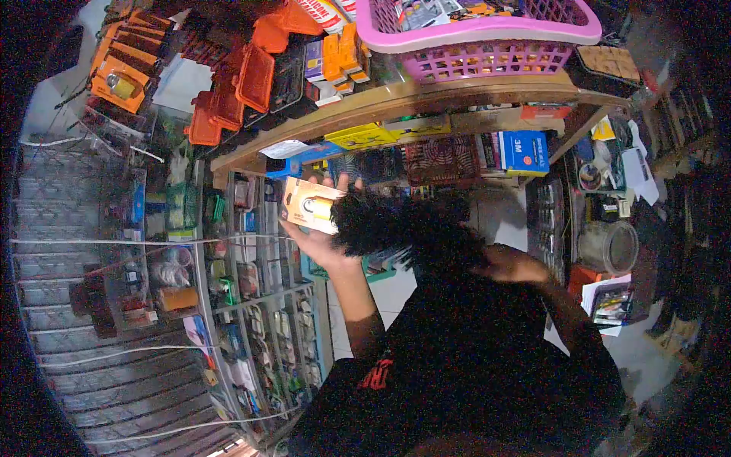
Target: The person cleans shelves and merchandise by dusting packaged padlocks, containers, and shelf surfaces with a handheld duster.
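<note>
1 orange, yellow and white pack [309, 206] lies in left grip [323, 245].

The left fingers [343, 182] hold an orange package [311, 206], apart from the pink basket [487, 35].

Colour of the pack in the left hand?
Pack: mostly orange, washed pale in places; head view.
</note>
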Motion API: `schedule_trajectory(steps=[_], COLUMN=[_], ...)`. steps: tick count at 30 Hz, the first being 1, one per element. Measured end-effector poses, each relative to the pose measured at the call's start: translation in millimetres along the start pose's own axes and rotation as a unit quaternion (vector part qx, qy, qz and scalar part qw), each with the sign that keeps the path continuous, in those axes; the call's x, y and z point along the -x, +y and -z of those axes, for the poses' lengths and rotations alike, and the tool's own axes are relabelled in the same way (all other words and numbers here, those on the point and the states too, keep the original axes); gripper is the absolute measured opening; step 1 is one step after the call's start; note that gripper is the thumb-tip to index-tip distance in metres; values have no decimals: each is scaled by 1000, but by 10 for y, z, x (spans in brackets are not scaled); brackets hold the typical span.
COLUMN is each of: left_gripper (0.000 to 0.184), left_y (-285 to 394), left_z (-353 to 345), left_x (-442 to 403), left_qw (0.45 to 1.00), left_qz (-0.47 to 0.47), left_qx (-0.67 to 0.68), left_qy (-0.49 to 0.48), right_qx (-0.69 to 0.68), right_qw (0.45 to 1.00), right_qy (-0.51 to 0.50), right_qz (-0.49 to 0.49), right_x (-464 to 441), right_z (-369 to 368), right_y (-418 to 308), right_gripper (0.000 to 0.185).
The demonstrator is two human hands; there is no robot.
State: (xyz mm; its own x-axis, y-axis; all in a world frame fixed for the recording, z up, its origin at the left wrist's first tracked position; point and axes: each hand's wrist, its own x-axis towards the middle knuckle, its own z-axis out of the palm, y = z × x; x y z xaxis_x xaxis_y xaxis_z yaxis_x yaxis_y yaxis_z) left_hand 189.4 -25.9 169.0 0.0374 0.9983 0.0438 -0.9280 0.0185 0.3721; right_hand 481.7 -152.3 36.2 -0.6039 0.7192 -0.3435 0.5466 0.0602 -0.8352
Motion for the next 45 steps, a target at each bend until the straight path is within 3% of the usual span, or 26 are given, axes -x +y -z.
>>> schedule_trajectory(steps=[1,3,4,7,10,13,16,19,21,22,25,26,29,31,33,37,42,43,45], left_gripper=[80,80,80,79,79,80,80,77,78,77,76,74,71,65,63,67,70,70,69], left_y=[18,89,119,127,134,146,106,98,78,91,69,59,69,26,-123,-319,-266,-309,-427], left_z=[21,71,108,8,69,121,104,135,91,127,165,140,159,176,30,-273,-130,-144,-244], left_x=[-3,-3,0,37,31,44,77,58,27,18,19,17,31,40,58,161,80,107,156], left_qw=[1000,999,999,999,998,999,998,997,986,993,998,998,999,993,981,997,992,990,981], left_qz=[-11,-32,-31,-33,-45,-42,-49,-58,-92,-74,-10,-17,-22,-23,-35,49,11,5,-9], left_qx=[-5,-16,-21,-16,-20,19,-31,-48,-113,-69,16,-33,-3,-85,-124,-30,-121,-127,-133], left_qy=[5,18,-20,6,36,14,17,27,82,56,-53,-40,31,80,147,48,18,60,142], right_qx=[1,2,1,-43,-25,16,-42,6,-26,-42,-31,-51,-115,-165,-129,-57,-79,-87,-84], right_qw=[998,998,997,992,985,971,989,981,983,982,960,972,984,977,974,948,980,982,966], right_qy=[-27,43,79,90,157,187,142,148,172,182,208,189,138,112,184,306,180,164,245], right_qz=[-52,-34,-26,-71,69,149,14,127,53,16,185,132,-11,-77,-5,72,-20,-47,21], right_x=[24,85,106,86,-18,-3,15,4,10,19,28,30,77,165,170,9,91,102,15], right_z=[105,45,15,223,-105,-161,34,-95,-103,-96,-191,-211,-133,-4,-40,-85,143,162,25], right_y=[-168,-153,-151,-524,-33,146,-203,48,26,-8,228,230,107,-54,-119,-221,-529,-598,-470], right_gripper=[38,37,36,35,35,38,38,37,36,36,34,33,30,27,27,30,36,37,37])
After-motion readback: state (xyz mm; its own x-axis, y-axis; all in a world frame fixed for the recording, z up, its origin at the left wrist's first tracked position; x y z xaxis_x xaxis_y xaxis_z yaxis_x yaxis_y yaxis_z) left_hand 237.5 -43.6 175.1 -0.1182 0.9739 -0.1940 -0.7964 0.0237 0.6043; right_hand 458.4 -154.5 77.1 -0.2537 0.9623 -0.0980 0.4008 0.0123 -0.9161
